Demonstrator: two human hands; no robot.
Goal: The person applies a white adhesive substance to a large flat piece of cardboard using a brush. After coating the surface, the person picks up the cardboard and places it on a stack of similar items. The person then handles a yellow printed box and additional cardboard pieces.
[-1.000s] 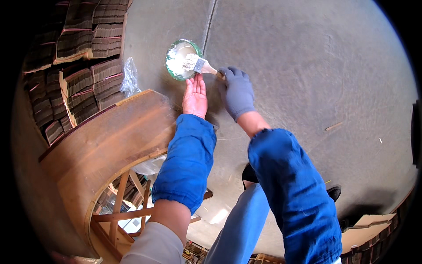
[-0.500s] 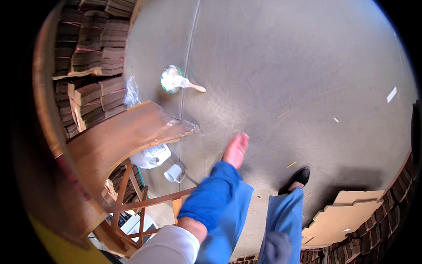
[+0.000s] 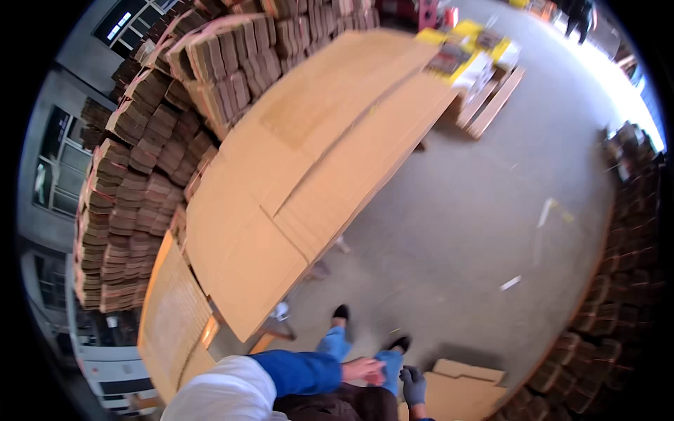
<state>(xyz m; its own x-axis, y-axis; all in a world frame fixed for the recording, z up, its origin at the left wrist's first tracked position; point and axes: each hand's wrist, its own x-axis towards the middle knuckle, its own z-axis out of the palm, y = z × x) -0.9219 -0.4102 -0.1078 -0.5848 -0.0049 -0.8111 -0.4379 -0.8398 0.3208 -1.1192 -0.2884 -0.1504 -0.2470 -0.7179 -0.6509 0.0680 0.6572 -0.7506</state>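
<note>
My left hand (image 3: 364,369), bare below a blue sleeve cover, is held in front of my body with its fingers stretched to the right and nothing seen in it. My right hand (image 3: 413,386), in a grey glove, is raised beside my right leg. Its fingers are too small and blurred to make out their pose, and no object shows in it. Ahead and to the left lies a large brown cardboard sheet (image 3: 337,161) on a raised surface. Its near corner is closest to my left arm, and neither hand touches it.
Bundled brown cardboard stacks (image 3: 133,231) rise at the left, and more stacks (image 3: 590,358) line the right. A wooden pallet (image 3: 495,105) carries yellow and white packages at the far end. Flat cardboard (image 3: 456,393) lies by my right foot. A person (image 3: 580,19) stands far off.
My view has lifted from the floor and wooden table to the wide cardboard sheet and the room beyond. My left hand has drawn in nearer my body; my right gloved hand shows more clearly.
</note>
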